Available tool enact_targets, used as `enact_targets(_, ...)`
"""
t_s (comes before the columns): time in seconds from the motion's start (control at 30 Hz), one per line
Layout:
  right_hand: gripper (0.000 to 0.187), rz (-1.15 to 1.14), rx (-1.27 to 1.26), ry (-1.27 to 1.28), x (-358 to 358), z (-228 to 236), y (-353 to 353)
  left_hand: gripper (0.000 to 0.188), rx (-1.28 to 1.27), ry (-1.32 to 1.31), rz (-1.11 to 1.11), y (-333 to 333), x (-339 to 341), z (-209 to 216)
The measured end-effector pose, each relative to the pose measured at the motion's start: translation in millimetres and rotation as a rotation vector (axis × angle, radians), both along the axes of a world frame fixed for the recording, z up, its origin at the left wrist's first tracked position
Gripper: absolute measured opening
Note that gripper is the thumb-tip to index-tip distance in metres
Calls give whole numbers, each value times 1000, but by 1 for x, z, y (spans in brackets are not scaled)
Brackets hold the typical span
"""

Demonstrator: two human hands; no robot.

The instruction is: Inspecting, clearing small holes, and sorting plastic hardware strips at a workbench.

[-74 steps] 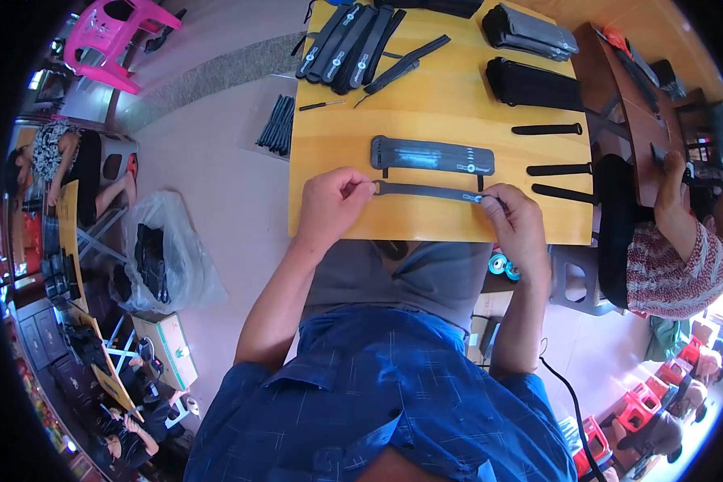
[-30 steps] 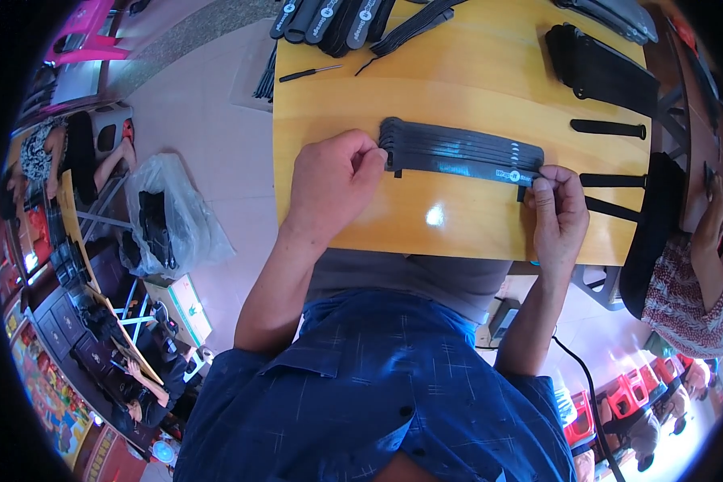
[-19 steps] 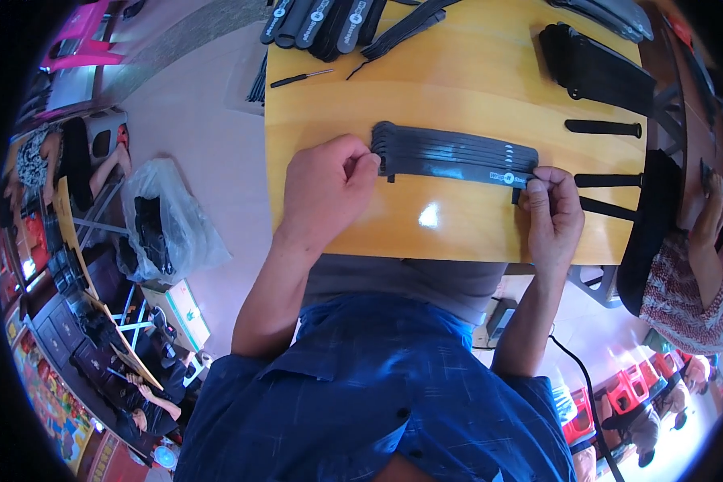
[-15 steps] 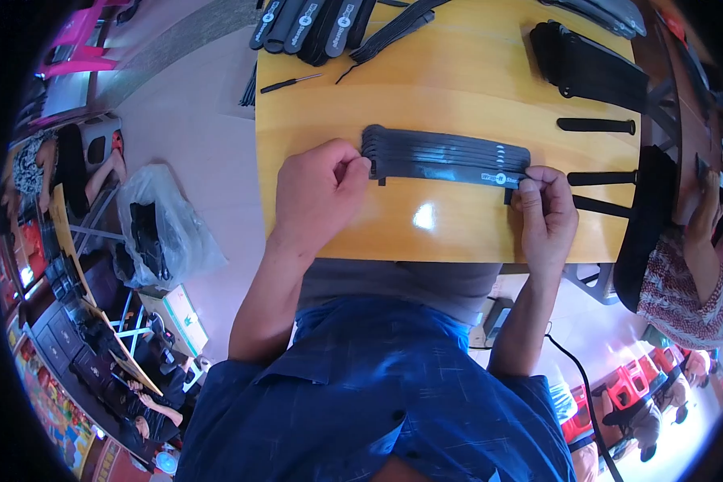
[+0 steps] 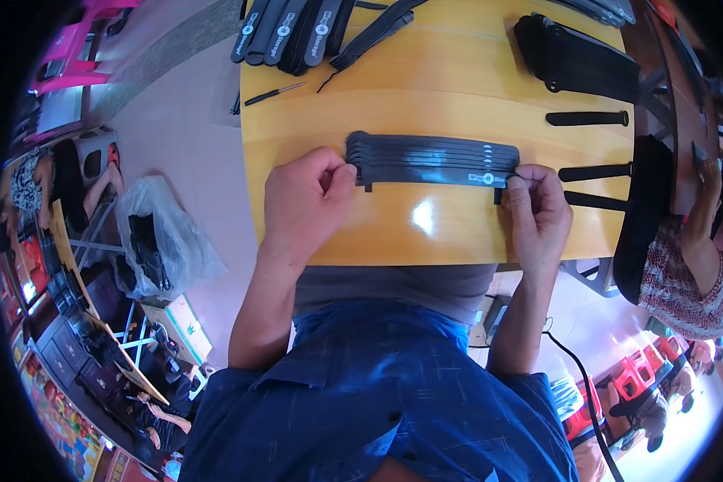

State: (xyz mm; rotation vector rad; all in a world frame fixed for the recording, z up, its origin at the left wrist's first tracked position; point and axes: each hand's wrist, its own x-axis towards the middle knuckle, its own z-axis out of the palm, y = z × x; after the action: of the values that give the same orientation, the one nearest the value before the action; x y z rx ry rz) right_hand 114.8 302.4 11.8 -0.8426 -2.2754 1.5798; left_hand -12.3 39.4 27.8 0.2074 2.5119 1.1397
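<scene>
A fanned stack of dark hook-and-loop straps (image 5: 426, 157) lies crosswise on the table in front of me, overlapping in stepped rows with pale print near the right end. My left hand (image 5: 304, 205) is closed in a pinch at the stack's left end. Thumb and fingers of my right hand (image 5: 545, 213) pinch the nearest strap at its right end. Short dark tabs poke out below the stack beside each hand.
Bundled straps (image 5: 285, 32) and a thin screwdriver (image 5: 273, 94) lie at the far left of the yellow table (image 5: 426, 233). A black strap pile (image 5: 578, 60) sits far right, with single straps (image 5: 586, 119) nearer. Another person's arm (image 5: 703, 241) is at right.
The view has shifted slightly, so the table and stack sit a little further left. Both hands keep their pinch at the stack's ends.
</scene>
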Motion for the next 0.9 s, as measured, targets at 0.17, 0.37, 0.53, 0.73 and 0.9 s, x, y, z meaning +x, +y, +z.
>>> enact_targets(0.17,10,8,-17,7,1,-1,0,14,8,29,-21,0,-2,-2)
enact_targets(0.37,10,-2,11,26,-1,-1,-3,14,8,-13,-7,-3,-2,-5)
enact_targets(0.53,11,-14,57,-7,-1,2,-2,15,28,15,-9,-3,-1,-8)
enact_targets(0.73,10,-22,95,-8,-2,2,-4,14,35,-18,-38,-5,0,-7)
enact_targets(0.9,9,-23,140,-16,-5,5,-7,15,34,-17,-16,-4,0,-7)
